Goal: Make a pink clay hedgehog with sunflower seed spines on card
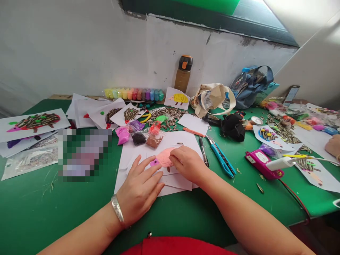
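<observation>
A flat pink clay hedgehog (164,156) with a purple face and a dark eye lies on white paper (175,184) in front of me. My left hand (143,186) rests over the paper with its fingers spread, fingertips at the purple face. At the right side of the pink body, my right hand (190,163) has its fingers pinched together; whatever is between them is hidden. A single sunflower seed (180,143) lies just above the body. Bags of magenta clay (122,135), black clay (139,138) and brown clay (154,141) sit on the paper's upper edge.
Right of the paper are a pen (204,152) and blue scissors (221,157). Behind it lies a pile of sunflower seeds (172,114). Finished hedgehog pictures (34,124) are stacked left. A magenta glue-gun-like device (261,164) and another person's hand (333,146) are at right.
</observation>
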A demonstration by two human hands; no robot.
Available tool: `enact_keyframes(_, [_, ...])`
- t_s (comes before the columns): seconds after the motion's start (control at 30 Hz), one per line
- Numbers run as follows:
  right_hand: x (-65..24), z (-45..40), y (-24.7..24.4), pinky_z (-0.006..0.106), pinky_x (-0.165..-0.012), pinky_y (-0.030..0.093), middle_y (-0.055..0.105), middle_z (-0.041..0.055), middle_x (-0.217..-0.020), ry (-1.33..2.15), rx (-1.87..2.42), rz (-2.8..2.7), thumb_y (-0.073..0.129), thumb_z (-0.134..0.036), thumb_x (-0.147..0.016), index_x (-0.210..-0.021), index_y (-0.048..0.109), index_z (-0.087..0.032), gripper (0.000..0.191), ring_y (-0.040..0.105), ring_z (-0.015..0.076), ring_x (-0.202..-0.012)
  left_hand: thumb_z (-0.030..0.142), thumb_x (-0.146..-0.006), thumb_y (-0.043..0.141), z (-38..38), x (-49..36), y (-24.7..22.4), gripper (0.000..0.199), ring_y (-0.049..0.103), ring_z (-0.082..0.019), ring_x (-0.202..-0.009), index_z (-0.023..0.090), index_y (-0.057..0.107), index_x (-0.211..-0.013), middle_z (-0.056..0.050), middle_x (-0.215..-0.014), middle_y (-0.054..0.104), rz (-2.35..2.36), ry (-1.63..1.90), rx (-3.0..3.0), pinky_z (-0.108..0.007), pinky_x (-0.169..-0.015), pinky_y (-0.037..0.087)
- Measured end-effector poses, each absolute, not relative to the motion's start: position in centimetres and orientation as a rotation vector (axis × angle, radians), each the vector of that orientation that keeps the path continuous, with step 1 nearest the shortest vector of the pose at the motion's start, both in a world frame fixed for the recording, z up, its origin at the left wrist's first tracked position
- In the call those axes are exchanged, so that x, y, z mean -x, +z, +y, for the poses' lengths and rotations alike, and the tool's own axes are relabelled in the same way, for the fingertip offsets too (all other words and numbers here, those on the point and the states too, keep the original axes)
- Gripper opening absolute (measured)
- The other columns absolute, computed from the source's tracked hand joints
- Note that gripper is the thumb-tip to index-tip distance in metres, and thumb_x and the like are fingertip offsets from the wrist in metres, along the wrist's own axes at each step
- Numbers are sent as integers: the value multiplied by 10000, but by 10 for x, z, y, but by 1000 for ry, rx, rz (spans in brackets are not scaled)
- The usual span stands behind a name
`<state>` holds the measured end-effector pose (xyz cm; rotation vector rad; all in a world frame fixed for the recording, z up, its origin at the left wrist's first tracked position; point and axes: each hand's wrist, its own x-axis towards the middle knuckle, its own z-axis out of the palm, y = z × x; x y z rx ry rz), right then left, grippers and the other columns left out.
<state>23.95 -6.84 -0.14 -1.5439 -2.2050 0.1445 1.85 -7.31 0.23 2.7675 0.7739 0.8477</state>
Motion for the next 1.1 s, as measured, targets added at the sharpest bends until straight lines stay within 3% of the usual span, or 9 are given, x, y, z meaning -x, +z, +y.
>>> enact_keyframes(0.2, [-235,-68,-4,267,-631,308,568,12,-686,126,1479,-2264,437,-188,-945,-715,564,-190,263,472,148,-687,125,-893,532,-76,-29,24,216,532,-267,-1220,172,662,-1059,-61,-1057,710,639,809,-2835,-527,-1134,303])
enact_keyframes(0.33, [-237,-68,-1,270,-629,327,593,24,-685,128,1476,-2295,421,-176,-941,-726,584,-189,270,489,155,-680,106,-895,514,-77,-41,21,209,590,-241,-1124,160,665,-1030,-67,-1004,710,527,794,-2847,-461,-1064,413])
enact_keyframes(0.47, [-262,-64,8,274,-676,385,652,52,-784,81,1588,-2051,445,-211,-931,-808,624,-195,218,560,177,-763,97,-880,544,-76,-40,9,191,612,-224,-1065,140,661,-1023,-78,-984,711,525,872,-2779,-425,-1031,458])
enact_keyframes(0.6, [-292,-57,10,283,-669,416,679,35,-813,28,1737,-1798,474,-219,-908,-833,641,-218,183,585,177,-726,88,-866,564,-71,-33,9,166,631,-202,-974,127,663,-994,-77,-926,709,496,932,-2714,-369,-932,526])
enact_keyframes(0.77, [-290,-52,-1,276,-703,428,692,40,-877,177,1778,-1907,464,-191,-901,-864,664,-214,205,613,179,-804,87,-866,562,-69,-31,11,182,618,-201,-990,124,656,-1017,-75,-966,704,460,868,-2699,-372,-943,522])
enact_keyframes(0.93, [-277,-53,-4,250,-688,400,655,31,-814,254,1818,-1995,458,-184,-903,-876,666,-205,210,587,161,-770,118,-882,549,-66,-31,1,213,600,-236,-1048,124,643,-1072,-90,-1050,696,489,861,-2740,-420,-957,516])
enact_keyframes(1.1, [-273,-28,21,245,-680,350,628,33,-742,205,1960,-2156,402,-180,-916,-750,655,-206,304,582,169,-802,133,-893,521,-63,-28,-3,216,601,-260,-1060,118,640,-1072,-101,-1065,691,508,823,-2766,-448,-937,527])
